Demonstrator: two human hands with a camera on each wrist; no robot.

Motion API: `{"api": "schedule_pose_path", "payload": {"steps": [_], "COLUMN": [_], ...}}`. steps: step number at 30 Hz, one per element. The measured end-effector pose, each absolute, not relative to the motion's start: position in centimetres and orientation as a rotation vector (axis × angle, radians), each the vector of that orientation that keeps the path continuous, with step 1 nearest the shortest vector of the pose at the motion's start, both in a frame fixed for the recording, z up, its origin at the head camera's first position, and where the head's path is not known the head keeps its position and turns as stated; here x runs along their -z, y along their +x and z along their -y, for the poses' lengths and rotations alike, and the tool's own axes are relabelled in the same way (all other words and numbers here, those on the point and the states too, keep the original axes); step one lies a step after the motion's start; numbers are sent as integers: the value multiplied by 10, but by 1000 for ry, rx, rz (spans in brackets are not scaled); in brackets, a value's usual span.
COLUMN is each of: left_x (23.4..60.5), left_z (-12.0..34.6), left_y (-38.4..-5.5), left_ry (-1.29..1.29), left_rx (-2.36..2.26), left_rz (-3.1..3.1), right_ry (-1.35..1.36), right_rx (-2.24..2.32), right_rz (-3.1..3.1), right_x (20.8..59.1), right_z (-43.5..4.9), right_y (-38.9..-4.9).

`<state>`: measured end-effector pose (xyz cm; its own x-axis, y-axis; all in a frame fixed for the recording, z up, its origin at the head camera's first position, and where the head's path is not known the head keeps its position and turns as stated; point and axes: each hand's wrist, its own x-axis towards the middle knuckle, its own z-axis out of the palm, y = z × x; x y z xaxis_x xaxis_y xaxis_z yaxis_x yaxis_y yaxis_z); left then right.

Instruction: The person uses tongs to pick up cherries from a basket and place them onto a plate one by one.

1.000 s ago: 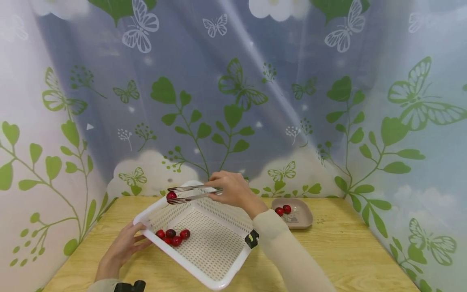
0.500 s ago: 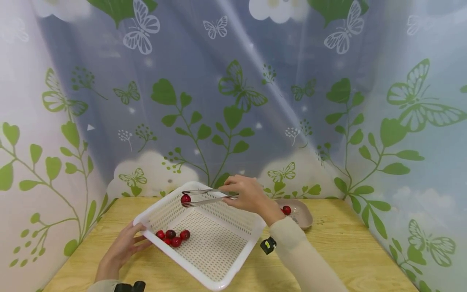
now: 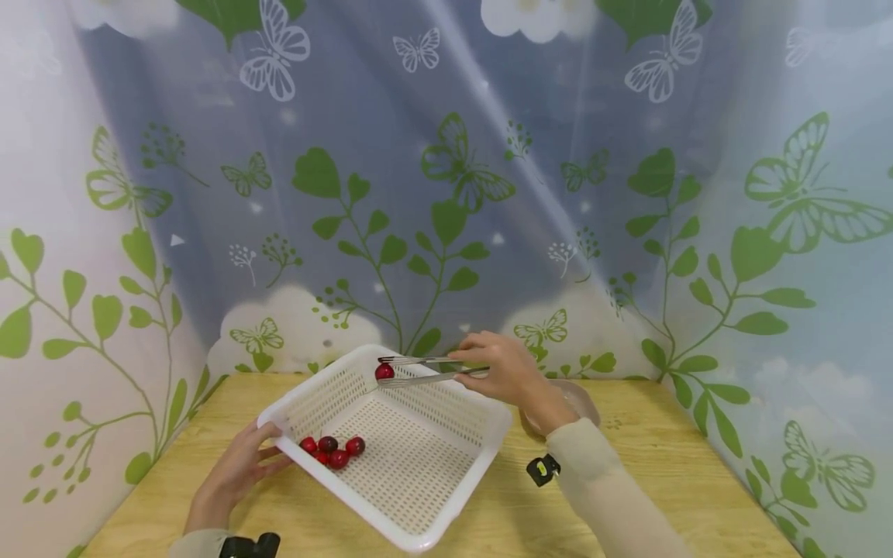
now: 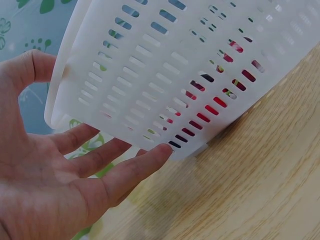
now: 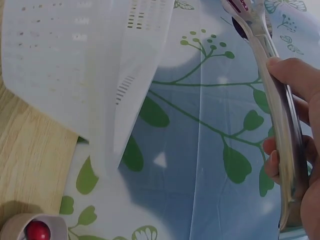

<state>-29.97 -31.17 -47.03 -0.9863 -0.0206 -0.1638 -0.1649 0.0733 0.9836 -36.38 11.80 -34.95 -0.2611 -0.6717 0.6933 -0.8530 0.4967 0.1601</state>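
My left hand [image 3: 236, 469] holds the left corner of a white perforated plastic basket [image 3: 335, 498]. In the left wrist view the thumb hooks over the rim and the fingers [image 4: 135, 172] reach along the outer wall. Several red cherries [image 3: 338, 459] lie together inside, near that corner. With my right hand [image 3: 504, 368] I grip metal tongs [image 3: 425, 380] above the basket's far side. Between the tongs' tips is one cherry [image 3: 384, 372]. The right wrist view shows the tongs [image 5: 280, 130] lengthwise in the hand, with the cherry partly hidden.
Behind my right forearm stands a small beige bowl [image 3: 584, 399]; a red cherry [image 5: 37, 230] shows in it in the right wrist view. The wooden table [image 3: 663, 465] ends at a patterned curtain [image 3: 446, 256] at the back and sides.
My right hand has moved right with the tongs and their cherry, from over the basket's left rim toward its far corner. The forearm now covers much of the bowl. My left hand stays put.
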Motion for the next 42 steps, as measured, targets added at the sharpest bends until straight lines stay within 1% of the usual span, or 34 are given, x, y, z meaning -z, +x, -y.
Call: {"api": "schedule_pose_path", "payload": {"steps": [11,25,31,42], "left_x": [473,477,477,473], "left_z": [310,313,313,312], "left_y": [-301,-297,-298,-299], "left_ry": [-205,-183,-206,-175], "left_rx": [-2073,-2092,-2094,-2096], "left_rz": [-2200,-2188,-2189,-2188], "right_ry": [1204,1140,1088,1023], "right_rx": [-332,-319,-312,-246], "right_rz": [2063,2067,2093,2126], "right_x": [354,352,352,354], "right_z": [-147,-170,-194,-245], "right_y": [-361,-360,-357,-353]}}
